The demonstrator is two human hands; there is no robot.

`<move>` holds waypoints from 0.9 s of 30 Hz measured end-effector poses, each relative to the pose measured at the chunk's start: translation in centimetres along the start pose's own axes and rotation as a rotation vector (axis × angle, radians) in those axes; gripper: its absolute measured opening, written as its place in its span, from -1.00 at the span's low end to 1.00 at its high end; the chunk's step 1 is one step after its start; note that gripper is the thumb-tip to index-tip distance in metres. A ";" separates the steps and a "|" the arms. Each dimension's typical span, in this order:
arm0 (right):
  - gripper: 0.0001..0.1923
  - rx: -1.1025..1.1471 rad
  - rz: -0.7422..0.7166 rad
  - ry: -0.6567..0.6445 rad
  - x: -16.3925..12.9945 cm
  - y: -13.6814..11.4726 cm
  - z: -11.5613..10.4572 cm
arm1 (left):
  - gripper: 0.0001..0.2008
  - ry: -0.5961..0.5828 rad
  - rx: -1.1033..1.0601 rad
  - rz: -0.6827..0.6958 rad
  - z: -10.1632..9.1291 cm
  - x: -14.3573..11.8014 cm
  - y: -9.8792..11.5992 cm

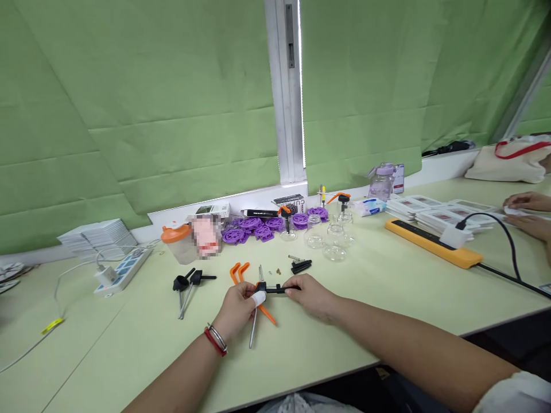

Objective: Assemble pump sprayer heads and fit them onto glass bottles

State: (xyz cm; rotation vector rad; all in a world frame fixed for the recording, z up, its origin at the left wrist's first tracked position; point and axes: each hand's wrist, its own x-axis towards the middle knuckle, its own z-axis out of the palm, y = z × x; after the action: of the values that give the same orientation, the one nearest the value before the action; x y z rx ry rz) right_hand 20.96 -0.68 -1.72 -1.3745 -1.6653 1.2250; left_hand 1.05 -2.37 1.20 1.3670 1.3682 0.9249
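In the middle of the table, my left hand (238,308) is closed round a black pump head (262,287) with a long metal tube (252,334) and an orange lever (267,315). The thumb has a white wrap. My right hand (313,295) pinches the black arm that sticks out of the head to the right; its tip is hidden by the fingers. Just behind lie loose orange levers (236,273), small brass-coloured bits (278,272), springs (294,258) and black plastic pieces (301,267). To the left rest two more black heads (196,277) with metal tubes.
Clear glass vessels (334,253) and purple plastic parts (236,236) stand toward the wall. An orange-lidded cup (177,244) and white power strip (124,271) are left. Right are a yellow power strip (430,244), stacked white cards (443,218) and another person's hands (531,215).
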 end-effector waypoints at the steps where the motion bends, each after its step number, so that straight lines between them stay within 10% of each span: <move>1: -0.78 -0.036 -0.044 0.034 0.3 0.2 0.1 | -0.71 0.019 -0.011 0.008 0.1 0.0 -0.5; 27: -0.76 -0.341 -0.224 0.111 3.5 -0.1 2.1 | -0.69 0.152 0.272 0.170 0.4 1.7 -3.1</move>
State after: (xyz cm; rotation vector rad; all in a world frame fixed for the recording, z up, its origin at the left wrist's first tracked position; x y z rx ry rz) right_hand 18.25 2.16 -2.66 -1.3759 -1.9507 0.7492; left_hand 0.82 -1.01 -2.03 1.6668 1.5547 0.9986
